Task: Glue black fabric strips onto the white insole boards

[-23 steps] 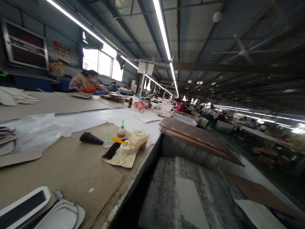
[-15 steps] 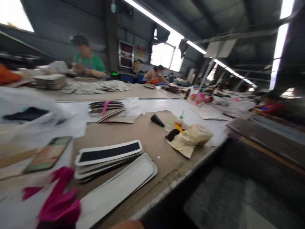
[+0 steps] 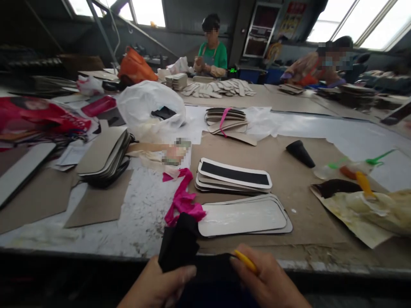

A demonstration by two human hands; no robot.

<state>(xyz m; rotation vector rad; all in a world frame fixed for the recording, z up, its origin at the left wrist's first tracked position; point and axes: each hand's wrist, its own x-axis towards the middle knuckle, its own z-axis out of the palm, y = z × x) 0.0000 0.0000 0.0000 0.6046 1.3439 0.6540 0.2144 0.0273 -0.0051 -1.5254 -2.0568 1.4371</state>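
At the table's front edge my left hand (image 3: pixel 160 280) is closed on black fabric (image 3: pixel 213 267), thumb on top; part of the fabric stands up in folds. My right hand (image 3: pixel 269 280) grips a yellow-handled tool (image 3: pixel 245 261), and its fingertips are at the fabric's right side. The tool's other end is hidden. Just beyond lie white rounded strips (image 3: pixel 240 218), stacked slightly askew. Behind them is another stack whose top piece (image 3: pixel 236 173) carries a black band. A crumpled magenta ribbon (image 3: pixel 184 199) lies left of the strips.
To the right are a black cone (image 3: pixel 300 153), green-capped bottles (image 3: pixel 362 169) and a pale glue-smeared container (image 3: pixel 380 205) with something yellow in it. At left are a stack of panels (image 3: pixel 102 154) and a clear bag (image 3: pixel 150 105). Two co-workers (image 3: pixel 212 53) work across the table.
The view has swung left and levelled. Both my hands, the black fabric and the yellow-handled tool now show; before, only a blurred bit of skin showed at the bottom edge.
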